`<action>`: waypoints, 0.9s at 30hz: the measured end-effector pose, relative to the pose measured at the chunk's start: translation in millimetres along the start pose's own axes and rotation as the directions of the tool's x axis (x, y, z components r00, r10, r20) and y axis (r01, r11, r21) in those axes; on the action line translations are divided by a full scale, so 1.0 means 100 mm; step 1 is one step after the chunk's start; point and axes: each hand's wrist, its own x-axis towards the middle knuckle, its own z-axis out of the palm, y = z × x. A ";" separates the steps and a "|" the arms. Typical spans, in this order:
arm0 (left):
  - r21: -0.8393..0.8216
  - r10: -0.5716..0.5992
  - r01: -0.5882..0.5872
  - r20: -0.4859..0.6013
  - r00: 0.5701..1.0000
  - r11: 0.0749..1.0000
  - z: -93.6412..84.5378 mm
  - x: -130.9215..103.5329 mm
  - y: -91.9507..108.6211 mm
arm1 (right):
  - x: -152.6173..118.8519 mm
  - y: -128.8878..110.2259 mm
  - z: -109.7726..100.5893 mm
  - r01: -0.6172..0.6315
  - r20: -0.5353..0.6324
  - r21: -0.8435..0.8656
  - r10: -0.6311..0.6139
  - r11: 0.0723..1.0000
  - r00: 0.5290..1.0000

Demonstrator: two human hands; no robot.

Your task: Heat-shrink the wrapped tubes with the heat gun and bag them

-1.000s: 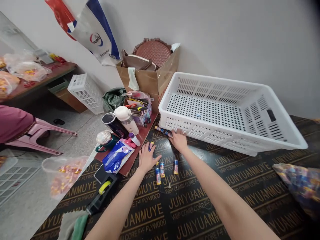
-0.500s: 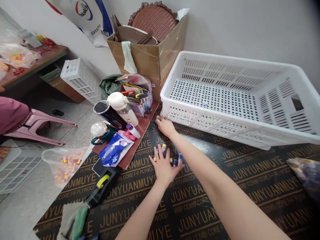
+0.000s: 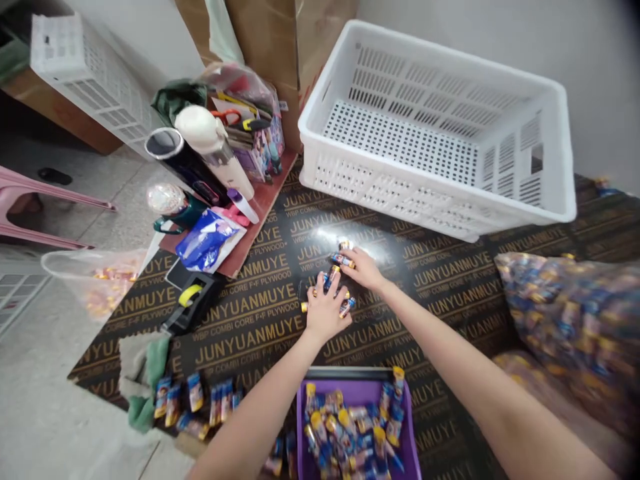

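Note:
My left hand (image 3: 326, 313) lies palm down with its fingers spread over several small blue tubes with yellow caps (image 3: 347, 307) on the black plywood board (image 3: 395, 327). Just beyond it, my right hand (image 3: 364, 269) has its fingers curled against one small tube (image 3: 342, 261); its thumb side is partly hidden. Another tube (image 3: 344, 245) lies by those fingertips. Below both hands, a purple tray (image 3: 413, 427) holds many similar tubes.
A white slotted crate (image 3: 390, 190) stands at the back. On the left are a tape dispenser (image 3: 187, 307), a blue packet (image 3: 205, 240), drink bottles (image 3: 225, 170) and a cloth (image 3: 135, 363). Filled plastic bags (image 3: 575, 313) lie right; loose tubes (image 3: 195, 392) line the front left edge.
My right hand has come back from near the crate's corner towards my left hand, with tubes beside it. The view has tipped down, bringing the purple tray into sight.

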 end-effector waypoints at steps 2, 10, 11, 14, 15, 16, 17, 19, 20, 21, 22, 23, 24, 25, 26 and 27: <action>-0.014 0.034 -0.033 0.049 0.998 0.999 0.08 -0.27 0.11 | -0.67 -0.04 0.14 -0.092 -0.033 0.070 0.094 0.993 0.995; -0.245 0.284 -0.223 0.252 0.925 0.944 0.31 -1.18 0.38 | -3.01 -0.79 0.42 -0.272 0.013 0.300 0.281 0.914 0.960; -0.274 0.315 -0.241 0.271 0.910 0.931 0.31 -1.27 0.38 | -3.22 -0.91 0.44 -0.270 0.059 0.290 0.264 0.918 0.963; -0.296 0.344 -0.258 0.288 0.894 0.920 0.27 -1.52 0.40 | -3.69 -1.23 0.44 -0.165 0.216 0.172 0.127 0.971 0.968; -0.288 0.342 -0.260 0.285 0.896 0.922 0.25 -1.59 0.41 | -3.79 -1.29 0.43 -0.091 0.261 0.138 0.053 0.986 0.964; -0.278 0.342 -0.265 0.278 0.898 0.923 0.22 -1.66 0.43 | -3.87 -1.33 0.41 -0.015 0.284 0.116 -0.019 0.993 0.959; -0.269 0.346 -0.275 0.267 0.900 0.923 0.20 -1.73 0.44 | -3.90 -1.34 0.38 0.041 0.279 0.102 -0.068 0.994 0.958; -0.251 0.369 -0.309 0.243 0.897 0.917 0.15 -1.86 0.46 | -3.86 -1.25 0.33 0.028 0.162 0.061 -0.038 0.998 0.986; -0.240 0.381 -0.326 0.232 0.895 0.914 0.13 -1.91 0.48 | -3.78 -1.16 0.32 -0.046 0.070 0.035 0.043 0.998 0.997; -0.226 0.389 -0.341 0.223 0.894 0.913 0.12 -1.96 0.49 | -3.66 -1.05 0.31 -0.149 -0.031 0.012 0.149 0.989 0.988; -0.209 0.395 -0.353 0.217 0.892 0.912 0.11 -2.01 0.50 | -3.52 -0.92 0.32 -0.258 -0.105 -0.005 0.256 0.966 0.961; -0.189 0.404 -0.368 0.214 0.890 0.911 0.11 -2.06 0.52 | -3.37 -0.80 0.34 -0.337 -0.139 -0.022 0.331 0.941 0.933; -0.169 0.414 -0.384 0.211 0.886 0.908 0.11 -2.10 0.54 | -3.20 -0.70 0.37 -0.384 -0.139 -0.045 0.375 0.922 0.917; -0.149 0.428 -0.404 0.207 0.880 0.902 0.11 -2.15 0.57 | -3.05 -0.62 0.41 -0.398 -0.112 -0.073 0.389 0.914 0.914; -0.132 0.447 -0.428 0.199 0.872 0.894 0.12 -2.20 0.60 | -2.91 -0.59 0.46 -0.388 -0.085 -0.103 0.381 0.916 0.921; -0.119 0.470 -0.455 0.188 0.862 0.882 0.14 -2.26 0.63 | -2.79 -0.58 0.52 -0.348 -0.048 -0.126 0.345 0.929 0.937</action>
